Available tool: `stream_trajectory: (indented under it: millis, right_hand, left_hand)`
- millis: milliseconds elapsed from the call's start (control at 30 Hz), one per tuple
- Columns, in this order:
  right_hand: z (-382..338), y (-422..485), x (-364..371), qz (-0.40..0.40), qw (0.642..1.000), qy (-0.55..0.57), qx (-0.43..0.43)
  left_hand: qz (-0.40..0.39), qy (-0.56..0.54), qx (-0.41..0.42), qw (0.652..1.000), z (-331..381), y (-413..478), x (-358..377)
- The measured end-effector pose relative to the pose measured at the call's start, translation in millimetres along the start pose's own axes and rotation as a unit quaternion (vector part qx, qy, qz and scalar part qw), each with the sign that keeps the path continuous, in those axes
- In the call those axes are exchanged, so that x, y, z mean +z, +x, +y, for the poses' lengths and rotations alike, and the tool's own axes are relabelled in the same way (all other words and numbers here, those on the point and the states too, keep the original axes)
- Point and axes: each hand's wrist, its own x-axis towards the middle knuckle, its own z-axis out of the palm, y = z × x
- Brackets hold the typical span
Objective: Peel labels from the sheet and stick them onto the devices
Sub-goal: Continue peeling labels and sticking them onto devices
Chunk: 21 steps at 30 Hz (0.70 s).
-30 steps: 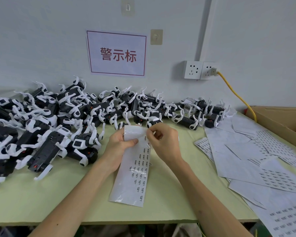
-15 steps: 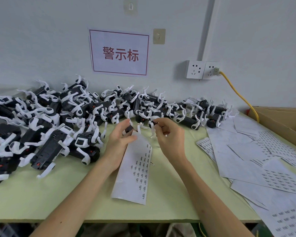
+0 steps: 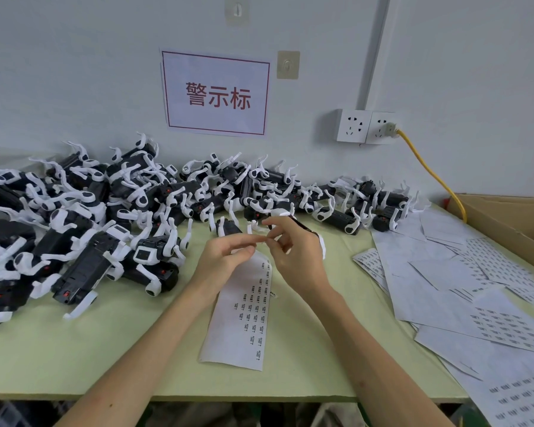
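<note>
**Hands met above label sheet, centre frame**

Left hand [image 3: 225,257] was held just over the top end of the label sheet [image 3: 244,312], fingers stretched nearly straight and narrow, index tip pointing right. Right hand [image 3: 293,257] had thumb and forefinger pinched together right at that tip, other fingers loosely curled. Whatever was in the pinch was too small to make out. A black-and-white part showed behind the right palm; couldn't tell if it was gripped.

Sheet lay flat on the green table [image 3: 74,349], centre to lower centre, running toward the near edge. Devices [image 3: 111,217] were piled along the wall, left to upper centre. Spare sheets [image 3: 444,288] were spread at right, beside a cardboard box [image 3: 506,217]. A yellow cable [image 3: 429,167] ran from the wall socket [image 3: 366,126], upper right.
</note>
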Motion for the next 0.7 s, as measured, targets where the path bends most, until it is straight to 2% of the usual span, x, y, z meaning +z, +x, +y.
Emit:
stream_trajectory:
  millis: [333, 467, 700]
  right_hand:
    - [1, 0, 1, 0.036, 0.999, 0.021, 0.015]
    - [-2, 0, 1, 0.023, 0.998, 0.044, 0.047]
    - [-8, 2, -3, -0.008, 0.991, 0.108, 0.081]
  left_hand:
    - [-0.030, -0.026, -0.040, 0.998, -5, 3, -3]
    - [-0.023, -0.049, -0.047, 0.997, -4, 3, -5]
    - [-0.055, -0.117, -0.074, 0.989, 0, 3, -5]
